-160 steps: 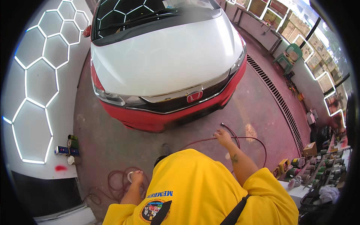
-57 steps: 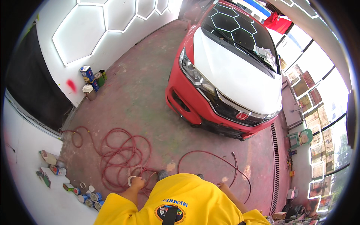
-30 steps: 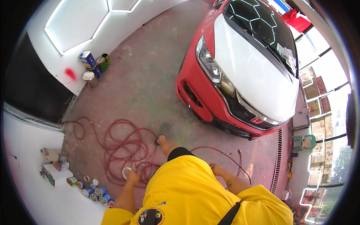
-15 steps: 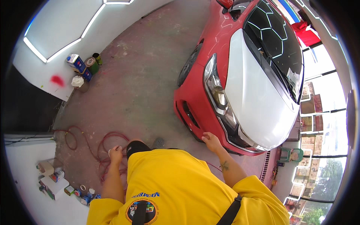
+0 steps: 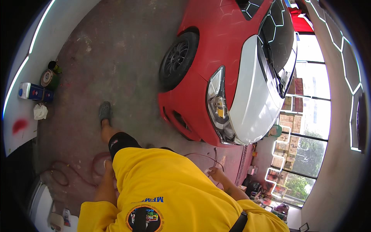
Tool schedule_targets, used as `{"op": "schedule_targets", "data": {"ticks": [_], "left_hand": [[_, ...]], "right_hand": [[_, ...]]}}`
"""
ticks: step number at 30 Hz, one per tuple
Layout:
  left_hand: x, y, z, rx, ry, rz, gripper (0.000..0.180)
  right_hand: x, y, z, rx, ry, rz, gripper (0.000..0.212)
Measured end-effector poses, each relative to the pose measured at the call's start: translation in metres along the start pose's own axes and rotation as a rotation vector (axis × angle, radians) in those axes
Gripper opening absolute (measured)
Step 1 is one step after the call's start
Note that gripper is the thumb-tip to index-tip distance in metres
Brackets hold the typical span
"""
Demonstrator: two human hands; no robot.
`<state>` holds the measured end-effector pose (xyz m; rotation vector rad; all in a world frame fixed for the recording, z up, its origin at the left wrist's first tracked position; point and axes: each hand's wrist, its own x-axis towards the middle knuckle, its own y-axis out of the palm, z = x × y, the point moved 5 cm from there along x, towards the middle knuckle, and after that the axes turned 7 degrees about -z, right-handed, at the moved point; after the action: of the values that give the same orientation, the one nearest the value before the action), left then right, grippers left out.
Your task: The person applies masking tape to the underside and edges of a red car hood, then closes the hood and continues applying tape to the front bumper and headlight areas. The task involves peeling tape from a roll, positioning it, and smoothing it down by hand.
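My left hand [image 5: 108,167] hangs low beside my left thigh, above a red hose [image 5: 69,166] looped on the floor. Its fingers are curled, with something small and pale at their tips that I cannot make out. My right hand [image 5: 217,174] is out to my right, closed, with a whitish bit at its fingertips too small to name. Behind it, a dark red hose [image 5: 201,154] curves across the floor. Ahead on the right stands a red car [image 5: 216,46] with a white hood [image 5: 253,112]; neither hand touches it.
A blue-and-white can [image 5: 33,92], round tins [image 5: 47,78] and a crumpled white cloth [image 5: 40,111] stand along the left wall. A floor grate [image 5: 242,164] runs past the car's front. Several items clutter the floor below the windows [image 5: 309,116] at right.
I have turned and stepped forward, my left foot now out in front. More of the car's side and front wheel shows. My right hand has swung lower, away from the bumper.
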<state>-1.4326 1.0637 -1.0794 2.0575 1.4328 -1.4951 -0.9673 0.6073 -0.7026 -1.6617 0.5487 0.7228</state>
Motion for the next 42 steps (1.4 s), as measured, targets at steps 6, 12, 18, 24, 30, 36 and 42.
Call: {"op": "schedule_targets", "data": {"ticks": [6,12,18,24,30,36,42], "left_hand": [[0.115,-0.112,-0.184,0.13,0.078,0.016,0.038],[0.207,-0.155,-0.243,-0.02,-0.114,-0.056,0.04],[0.217,-0.097,-0.18,0.023,-0.088,0.029,0.038],[0.171,-0.053,-0.195,0.063,-0.125,0.179,0.035],[0.197,-0.06,-0.196,0.004,-0.139,0.231,0.034],[0.219,-0.097,-0.196,0.125,-0.139,0.075,0.043],[0.188,-0.098,-0.252,0.008,-0.378,0.181,0.037]], "right_hand": [[-0.099,-0.061,0.11,0.03,0.081,0.072,0.041],[-0.135,-0.118,0.198,-0.005,0.153,0.002,0.043],[-0.15,-0.148,0.243,0.016,0.309,0.084,0.045],[-0.142,-0.16,0.28,0.251,0.376,0.024,0.037],[-0.137,-0.171,0.305,0.257,0.449,0.019,0.038],[-0.154,-0.164,0.29,0.149,0.425,0.022,0.042],[-0.163,-0.133,0.27,0.188,0.375,0.021,0.038]]}}
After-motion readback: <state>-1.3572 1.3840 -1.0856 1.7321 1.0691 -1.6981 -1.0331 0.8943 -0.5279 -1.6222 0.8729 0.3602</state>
